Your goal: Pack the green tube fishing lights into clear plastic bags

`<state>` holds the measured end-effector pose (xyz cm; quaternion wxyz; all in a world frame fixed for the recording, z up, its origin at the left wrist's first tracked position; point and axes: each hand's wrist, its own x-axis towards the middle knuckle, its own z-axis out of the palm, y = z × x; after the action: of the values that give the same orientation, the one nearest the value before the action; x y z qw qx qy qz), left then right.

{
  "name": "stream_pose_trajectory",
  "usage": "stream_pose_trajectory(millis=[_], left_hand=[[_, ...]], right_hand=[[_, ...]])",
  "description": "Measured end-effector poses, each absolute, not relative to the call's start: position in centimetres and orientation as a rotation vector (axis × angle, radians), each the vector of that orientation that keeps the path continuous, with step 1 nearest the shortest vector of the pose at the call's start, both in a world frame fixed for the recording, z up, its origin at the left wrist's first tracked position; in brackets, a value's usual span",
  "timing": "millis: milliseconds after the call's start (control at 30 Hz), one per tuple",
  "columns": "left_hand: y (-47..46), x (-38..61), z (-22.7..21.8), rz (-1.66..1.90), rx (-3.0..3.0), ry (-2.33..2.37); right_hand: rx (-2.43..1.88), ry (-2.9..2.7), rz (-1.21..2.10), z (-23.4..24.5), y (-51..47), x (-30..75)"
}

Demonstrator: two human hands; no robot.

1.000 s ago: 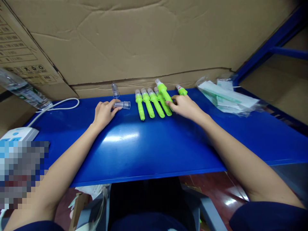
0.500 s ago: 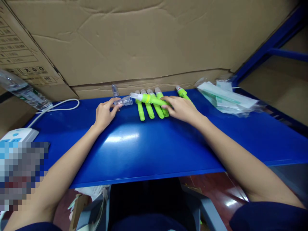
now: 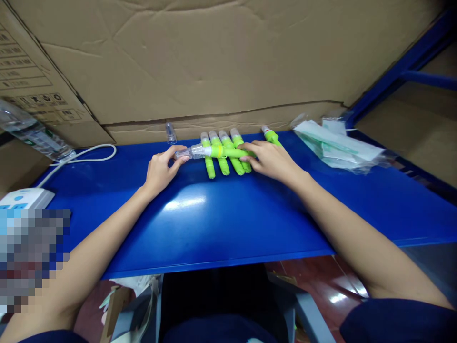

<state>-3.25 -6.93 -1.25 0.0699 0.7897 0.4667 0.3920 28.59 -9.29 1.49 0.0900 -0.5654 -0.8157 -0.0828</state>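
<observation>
My right hand (image 3: 273, 159) grips a lime-green pen-shaped device (image 3: 228, 152) held sideways above the blue table (image 3: 228, 219). My left hand (image 3: 162, 169) pinches a clear plastic cap (image 3: 187, 153) that sits against the device's white tip. Under the held device, several more green devices (image 3: 223, 159) lie side by side in a row with their capped ends toward the cardboard wall. One more green device (image 3: 270, 136) lies just beyond my right hand. A second clear cap (image 3: 171, 133) stands upright at the back of the table.
A cardboard wall (image 3: 214, 62) closes the back. Clear bags with white packets (image 3: 335, 145) lie at the back right. A white cable (image 3: 85, 157), a white unit (image 3: 21, 197) and a plastic bottle (image 3: 32, 133) are at the left. A blue shelf frame (image 3: 403, 66) rises at the right.
My right hand lifted one green device from the row and turned it sideways toward the left. My left hand picked up the lying clear cap and brought it onto the device's tip.
</observation>
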Motion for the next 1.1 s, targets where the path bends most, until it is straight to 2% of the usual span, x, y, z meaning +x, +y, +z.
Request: stream_pose_trajectory(millis=[400, 833, 1100], left_hand=[[-7.2, -3.0, -1.4, 1.016, 2.787, 1.359], [-6.8, -3.4, -1.7, 1.047, 2.584, 1.513], [-6.5, -3.6, -1.6, 1.15, 2.443, 1.37]], right_hand=[[-1.478, -2.463, -0.373, 0.8, -9.5, 28.1], [-1.133, -2.21, -0.179, -0.7, -8.0, 28.9], [-1.225, -2.112, -0.052, 0.7, -8.8, 28.5]])
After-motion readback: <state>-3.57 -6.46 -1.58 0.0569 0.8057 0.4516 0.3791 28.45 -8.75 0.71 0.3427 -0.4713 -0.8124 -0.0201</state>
